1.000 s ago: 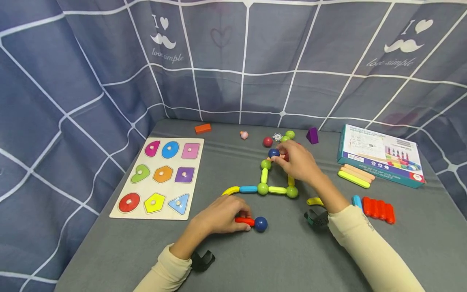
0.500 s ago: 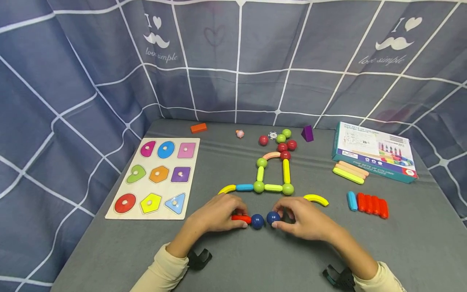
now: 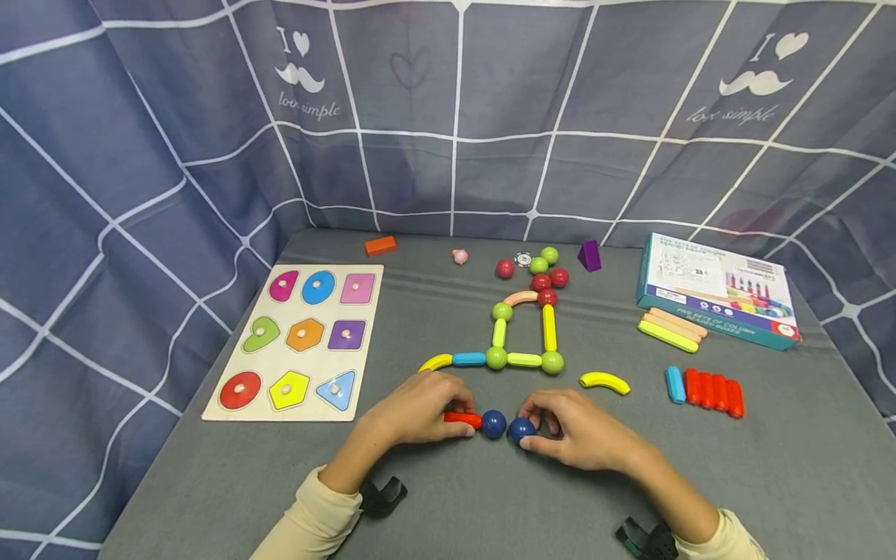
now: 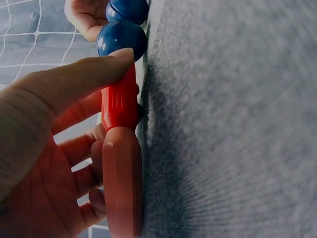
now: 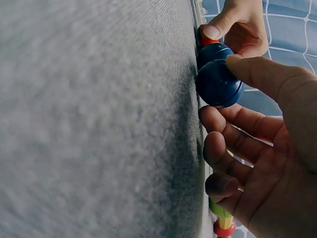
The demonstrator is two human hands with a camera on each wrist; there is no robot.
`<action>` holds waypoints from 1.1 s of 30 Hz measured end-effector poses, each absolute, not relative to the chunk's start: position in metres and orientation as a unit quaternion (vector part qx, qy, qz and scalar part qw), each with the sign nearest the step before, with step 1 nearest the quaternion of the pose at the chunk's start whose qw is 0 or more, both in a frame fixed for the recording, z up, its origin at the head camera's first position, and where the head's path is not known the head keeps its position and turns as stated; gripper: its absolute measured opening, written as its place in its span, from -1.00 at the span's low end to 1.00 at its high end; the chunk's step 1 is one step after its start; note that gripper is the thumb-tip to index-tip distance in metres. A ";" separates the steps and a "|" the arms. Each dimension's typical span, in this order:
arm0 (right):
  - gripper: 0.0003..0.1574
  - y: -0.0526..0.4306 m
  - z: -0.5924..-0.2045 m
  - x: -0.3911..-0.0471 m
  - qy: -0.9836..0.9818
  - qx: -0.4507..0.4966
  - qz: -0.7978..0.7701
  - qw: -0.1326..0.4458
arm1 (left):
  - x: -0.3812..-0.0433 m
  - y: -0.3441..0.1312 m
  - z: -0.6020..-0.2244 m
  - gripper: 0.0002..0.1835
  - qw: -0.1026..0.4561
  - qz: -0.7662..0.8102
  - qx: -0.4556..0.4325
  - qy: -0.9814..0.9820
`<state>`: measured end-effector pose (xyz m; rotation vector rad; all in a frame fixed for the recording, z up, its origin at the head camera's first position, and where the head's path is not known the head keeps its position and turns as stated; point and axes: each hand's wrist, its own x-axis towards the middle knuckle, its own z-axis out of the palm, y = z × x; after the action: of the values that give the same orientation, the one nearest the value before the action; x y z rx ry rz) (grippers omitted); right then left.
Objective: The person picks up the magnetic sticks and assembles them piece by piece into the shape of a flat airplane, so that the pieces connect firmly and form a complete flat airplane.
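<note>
My left hand grips a red magnetic stick low over the grey table. A blue ball sits on the stick's right end. In the left wrist view a salmon stick lines up with the red one's other end, under the fingers. Thumb and fingers of my right hand pinch a second blue ball, just right of the first; in the head view a narrow gap shows between them. Behind both hands lies a frame of green balls and sticks, with a yellow stick on its right side.
A shape puzzle board lies left. Red balls and green balls cluster at the back. A curved yellow stick, several red sticks, a blue stick and a box lie right.
My right hand has come from the back of the frame to the front with the blue ball, then slightly nearer the body. My left hand keeps its grip on the red stick.
</note>
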<state>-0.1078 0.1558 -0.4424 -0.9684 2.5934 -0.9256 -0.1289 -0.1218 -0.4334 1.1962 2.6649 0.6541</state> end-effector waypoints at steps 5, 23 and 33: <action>-0.70 0.161 -0.441 -0.108 0.881 -0.320 -0.326 0.123 | -0.129 -0.121 -0.434 -0.80 0.072 0.217 0.399 0.888; -0.56 0.258 -0.434 -0.152 0.959 -0.116 -0.256 -0.045 | -0.128 -0.121 -0.432 -0.81 0.082 0.216 0.393 0.890; -0.48 0.265 -0.435 -0.151 0.959 -0.112 -0.254 -0.061 | -0.128 -0.122 -0.431 -0.80 0.078 0.216 0.394 0.890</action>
<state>-0.1510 0.2653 -0.4347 -0.3648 3.1363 -0.8295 -0.1276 -0.1222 -0.4315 1.1795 2.6641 0.6477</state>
